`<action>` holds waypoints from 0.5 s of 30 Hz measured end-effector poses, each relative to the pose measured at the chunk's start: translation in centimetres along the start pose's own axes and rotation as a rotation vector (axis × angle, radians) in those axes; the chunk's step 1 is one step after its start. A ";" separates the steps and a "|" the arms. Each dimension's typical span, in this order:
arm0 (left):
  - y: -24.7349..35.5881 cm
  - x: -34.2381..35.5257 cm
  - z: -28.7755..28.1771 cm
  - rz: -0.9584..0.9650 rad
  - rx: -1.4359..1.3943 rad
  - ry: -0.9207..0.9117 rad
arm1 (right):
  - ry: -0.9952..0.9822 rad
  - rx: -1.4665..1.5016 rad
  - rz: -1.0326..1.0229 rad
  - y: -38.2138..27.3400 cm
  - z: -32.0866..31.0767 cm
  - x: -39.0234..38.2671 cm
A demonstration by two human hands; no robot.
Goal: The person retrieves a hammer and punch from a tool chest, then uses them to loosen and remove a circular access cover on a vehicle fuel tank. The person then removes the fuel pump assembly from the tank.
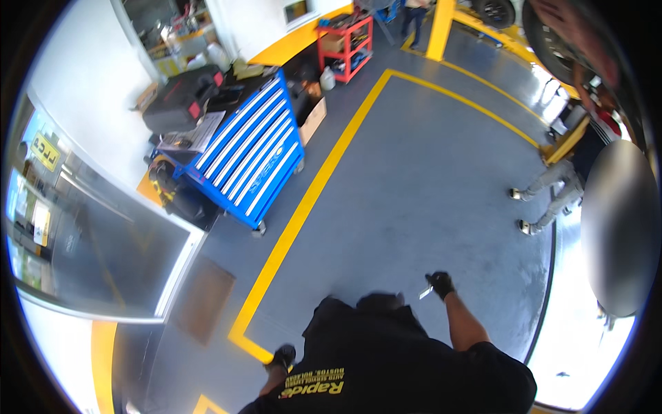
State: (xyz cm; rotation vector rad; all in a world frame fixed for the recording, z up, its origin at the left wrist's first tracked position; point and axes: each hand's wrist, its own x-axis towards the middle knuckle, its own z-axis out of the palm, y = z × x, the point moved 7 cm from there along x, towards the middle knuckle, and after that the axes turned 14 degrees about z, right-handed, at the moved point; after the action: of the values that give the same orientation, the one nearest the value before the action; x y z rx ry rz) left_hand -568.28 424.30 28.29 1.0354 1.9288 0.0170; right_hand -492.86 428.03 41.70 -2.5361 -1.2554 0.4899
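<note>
My right hand, in a black glove, is closed on a silver metal tool out to the right of my body, over the grey floor. Low beside my left side, my gloved left hand has its fingers curled; whether it holds anything is hidden. My dark-shirted body fills the bottom middle, and a yellow floor line runs past my left hand.
At left are a glass door and a blue tool chest with a black case on it. A red cart stands beyond. At right, a co-worker's legs are near a raised car; another person stands far back.
</note>
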 end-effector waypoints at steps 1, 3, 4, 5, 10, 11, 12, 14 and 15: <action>3.2 2.9 -2.8 0.006 -0.039 0.051 | -0.108 0.110 0.233 -2.6 0.0 5.6; 8.1 9.5 -7.6 0.006 -0.106 0.159 | -0.050 0.585 0.046 -5.4 0.9 15.4; 8.8 11.0 -12.2 -0.052 -0.151 0.297 | -0.320 0.749 0.470 -16.2 -0.5 18.9; 13.0 15.1 -13.5 -0.028 -0.201 0.356 | -0.277 0.760 0.469 -19.0 -2.2 23.3; 34.2 22.6 -20.9 0.031 -0.288 0.628 | -0.500 0.842 0.260 -38.9 3.6 46.1; 36.3 24.2 -20.9 0.026 -0.298 0.692 | -0.574 0.855 0.216 -42.1 7.9 51.0; 38.7 26.1 -20.5 0.014 -0.294 0.731 | -0.644 0.857 0.201 -44.6 12.9 55.9; 43.1 30.3 -21.4 0.068 -0.208 0.824 | -0.754 0.699 0.087 -52.3 22.1 63.8; 45.5 31.8 -20.9 0.155 -0.009 0.761 | -0.750 0.714 -0.024 -53.5 28.4 67.5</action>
State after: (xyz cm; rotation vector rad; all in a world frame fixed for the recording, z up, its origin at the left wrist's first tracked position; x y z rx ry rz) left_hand -560.89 482.71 35.77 1.2853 2.5005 0.5809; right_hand -504.38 516.23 24.29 -1.7561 -1.0200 1.6422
